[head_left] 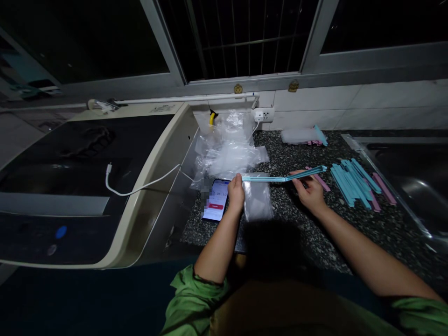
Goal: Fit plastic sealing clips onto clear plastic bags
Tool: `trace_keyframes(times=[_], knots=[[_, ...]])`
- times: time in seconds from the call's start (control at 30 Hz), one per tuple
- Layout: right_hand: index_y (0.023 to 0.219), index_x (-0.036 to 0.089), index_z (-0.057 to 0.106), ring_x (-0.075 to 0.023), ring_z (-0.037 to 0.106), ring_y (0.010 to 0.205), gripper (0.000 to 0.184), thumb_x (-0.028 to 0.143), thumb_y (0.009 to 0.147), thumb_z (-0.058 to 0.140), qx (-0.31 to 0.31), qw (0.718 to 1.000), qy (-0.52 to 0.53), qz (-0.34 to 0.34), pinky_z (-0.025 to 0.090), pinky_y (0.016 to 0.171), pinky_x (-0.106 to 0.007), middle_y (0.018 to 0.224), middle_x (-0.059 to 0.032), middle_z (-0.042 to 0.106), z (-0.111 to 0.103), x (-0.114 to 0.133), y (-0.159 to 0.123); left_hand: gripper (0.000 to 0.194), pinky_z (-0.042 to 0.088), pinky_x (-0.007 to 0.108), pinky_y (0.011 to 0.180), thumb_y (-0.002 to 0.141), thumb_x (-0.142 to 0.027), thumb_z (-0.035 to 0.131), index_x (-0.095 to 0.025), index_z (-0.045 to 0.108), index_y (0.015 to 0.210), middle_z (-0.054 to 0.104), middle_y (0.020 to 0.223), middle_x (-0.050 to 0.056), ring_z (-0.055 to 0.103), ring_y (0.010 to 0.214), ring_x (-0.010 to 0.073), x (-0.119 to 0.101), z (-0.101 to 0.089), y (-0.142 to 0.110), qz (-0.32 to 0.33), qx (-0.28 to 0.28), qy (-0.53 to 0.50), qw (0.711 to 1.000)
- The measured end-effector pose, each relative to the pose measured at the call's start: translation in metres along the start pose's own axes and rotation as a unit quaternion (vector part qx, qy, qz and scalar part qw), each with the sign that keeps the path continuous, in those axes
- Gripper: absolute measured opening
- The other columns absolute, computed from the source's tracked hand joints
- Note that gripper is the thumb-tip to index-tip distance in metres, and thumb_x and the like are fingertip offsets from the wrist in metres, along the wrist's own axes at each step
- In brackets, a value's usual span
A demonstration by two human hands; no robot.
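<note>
Dark-topped washing machine (pixel 80 179) with a white cable (pixel 140 189) over its edge, wall socket (pixel 265 115), metal sink (pixel 416 182).

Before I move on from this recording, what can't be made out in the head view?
Head view: the left end of the pale blue strip, hidden by the left hand.
Head view: part of the phone, covered by a pixelated patch; its smallest print is too small to read.
Head view: the far side of the sink, cut off by the right edge.
Head view: whatever lies beyond the window bars, lost in darkness.
</note>
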State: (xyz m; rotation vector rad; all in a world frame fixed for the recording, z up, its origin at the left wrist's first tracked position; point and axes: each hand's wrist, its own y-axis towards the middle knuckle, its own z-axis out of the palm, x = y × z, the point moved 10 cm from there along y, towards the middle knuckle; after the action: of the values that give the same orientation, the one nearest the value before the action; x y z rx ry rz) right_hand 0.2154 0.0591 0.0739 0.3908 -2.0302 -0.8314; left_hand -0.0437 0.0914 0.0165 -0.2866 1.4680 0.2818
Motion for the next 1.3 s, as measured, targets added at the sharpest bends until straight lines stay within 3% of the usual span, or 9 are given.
trace_keyframes(times=[0.17,0.57,0.73,0.93,1.3], knots=[[0.093,0.02,0.067,-0.0212,0.063,0.092,0.025,0.039,0.084,0.051,-0.005,1.0,0.016,0.026,0.051,0.084,-0.039,0.097,-0.0084,0.068,-0.002,-0.007,-0.001,0.04,0.033,0.026,0.06,0.077,-0.048,0.052,-0.018,0.048,0.051,0.044,0.05,-0.003,0.039,0.055,0.0121,0.004,0.002,0.0,-0.009,0.007,-0.035,0.999],[0.092,0.019,0.066,-0.0213,0.064,0.088,0.03,0.044,0.079,0.057,-0.041,0.99,0.076,0.11,0.054,0.077,-0.038,0.093,-0.0082,0.069,-0.009,-0.027,-0.001,0.037,0.04,0.028,0.064,0.072,-0.051,0.055,-0.015,0.057,0.061,0.056,0.058,0.0,0.05,0.061,0.0141,0.011,0.004,-0.001,-0.047,0.005,-0.1,0.994],[0.088,0.019,0.065,-0.0178,0.062,0.073,0.029,0.045,0.076,0.06,-0.024,0.989,0.085,0.121,0.053,0.063,-0.032,0.084,-0.0061,0.068,-0.008,-0.028,0.0,0.038,0.041,0.029,0.066,0.07,-0.052,0.056,-0.014,0.058,0.063,0.058,0.059,0.001,0.053,0.063,0.0153,0.014,0.005,-0.001,-0.059,0.01,-0.111,0.992],[0.082,0.02,0.062,-0.016,0.061,0.069,0.024,0.043,0.076,0.061,0.007,0.989,0.102,0.107,0.052,0.062,-0.03,0.081,-0.0044,0.067,-0.002,-0.026,0.006,0.036,0.042,0.029,0.067,0.07,-0.049,0.056,-0.014,0.059,0.064,0.06,0.06,0.002,0.055,0.064,0.0162,0.019,0.007,-0.001,-0.076,0.008,-0.124,0.989],[0.083,0.02,0.061,-0.0125,0.056,0.056,0.025,0.042,0.071,0.065,0.035,0.953,0.237,0.184,0.049,0.048,-0.026,0.072,-0.0007,0.061,0.011,-0.043,0.002,0.033,0.044,0.031,0.071,0.071,-0.046,0.058,-0.013,0.06,0.064,0.063,0.064,0.004,0.058,0.069,0.0187,0.016,0.009,-0.007,-0.104,0.005,-0.133,0.986]])
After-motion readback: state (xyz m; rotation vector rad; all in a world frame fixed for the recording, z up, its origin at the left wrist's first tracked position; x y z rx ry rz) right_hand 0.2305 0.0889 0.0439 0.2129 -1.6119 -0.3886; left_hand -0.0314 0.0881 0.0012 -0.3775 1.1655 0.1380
